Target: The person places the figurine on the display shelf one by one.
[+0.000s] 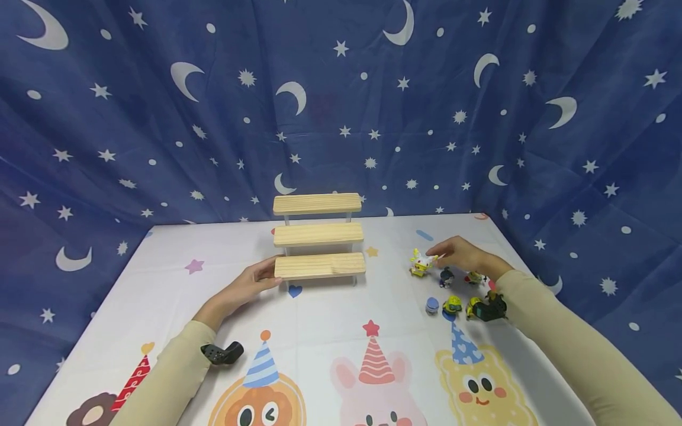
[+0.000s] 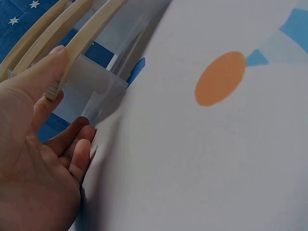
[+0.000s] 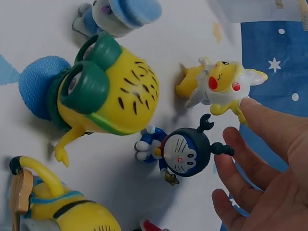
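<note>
My left hand [image 1: 247, 287] is at the left end of a three-tier display stand [image 1: 319, 266] with pale wooden boards. In the left wrist view the thumb lies on the lowest board [image 2: 89, 31] and a finger is beneath it, pinching its end. My right hand [image 1: 458, 254] reaches to a yellow-and-white figurine [image 1: 421, 263] that stands on the table. In the right wrist view one fingertip is right at its ear, and the other fingers are spread apart from it. A dark-blue cat figurine [image 3: 180, 154] with a braid is just below those fingers.
Yellow figurines with goggles [image 1: 452, 305], a small blue-capped figurine [image 1: 432, 305] and a red-and-white one [image 1: 473, 277] stand near the right forearm. The white tablecloth [image 1: 314, 349] has cartoon prints. A blue star-and-moon curtain [image 1: 341, 106] hangs behind the table.
</note>
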Action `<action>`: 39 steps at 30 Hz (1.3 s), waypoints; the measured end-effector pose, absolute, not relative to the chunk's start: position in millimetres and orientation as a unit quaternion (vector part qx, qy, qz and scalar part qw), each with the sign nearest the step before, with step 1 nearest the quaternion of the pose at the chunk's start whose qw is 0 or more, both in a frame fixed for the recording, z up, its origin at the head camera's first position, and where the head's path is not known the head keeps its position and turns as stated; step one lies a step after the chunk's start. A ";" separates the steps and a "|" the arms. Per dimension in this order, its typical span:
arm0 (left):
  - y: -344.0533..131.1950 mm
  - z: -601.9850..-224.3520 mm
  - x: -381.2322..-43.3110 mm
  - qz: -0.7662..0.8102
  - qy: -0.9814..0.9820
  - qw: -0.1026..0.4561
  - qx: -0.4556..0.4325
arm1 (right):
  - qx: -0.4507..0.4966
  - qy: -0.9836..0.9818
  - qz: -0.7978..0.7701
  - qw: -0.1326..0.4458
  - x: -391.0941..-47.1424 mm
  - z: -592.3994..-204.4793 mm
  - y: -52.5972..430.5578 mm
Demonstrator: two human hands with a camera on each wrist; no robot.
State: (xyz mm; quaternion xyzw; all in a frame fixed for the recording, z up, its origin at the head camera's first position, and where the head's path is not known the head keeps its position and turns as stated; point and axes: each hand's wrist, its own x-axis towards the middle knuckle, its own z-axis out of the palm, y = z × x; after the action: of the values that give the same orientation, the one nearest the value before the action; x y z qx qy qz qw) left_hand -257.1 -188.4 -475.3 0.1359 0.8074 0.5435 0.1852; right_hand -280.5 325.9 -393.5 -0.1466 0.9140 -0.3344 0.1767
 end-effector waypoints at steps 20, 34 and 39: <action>-190.9 -473.6 -253.9 0.548 0.804 0.176 0.152 | -0.130 0.917 -0.354 0.130 -289.6 -404.5 317.4; -191.9 -476.6 -256.2 0.547 0.805 0.167 0.160 | -0.079 0.913 -0.377 0.132 -291.4 -389.9 305.9; -193.2 -478.4 -257.5 0.551 0.802 0.169 0.158 | -0.082 0.901 -0.411 0.118 -287.5 -379.4 293.6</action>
State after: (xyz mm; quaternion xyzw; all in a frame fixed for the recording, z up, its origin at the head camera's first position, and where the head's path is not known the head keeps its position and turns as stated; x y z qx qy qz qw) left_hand -257.5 -193.2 -478.4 0.1577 0.8015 0.5513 0.1695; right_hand -287.5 293.6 -379.4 -0.0818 0.9005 -0.4105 0.1176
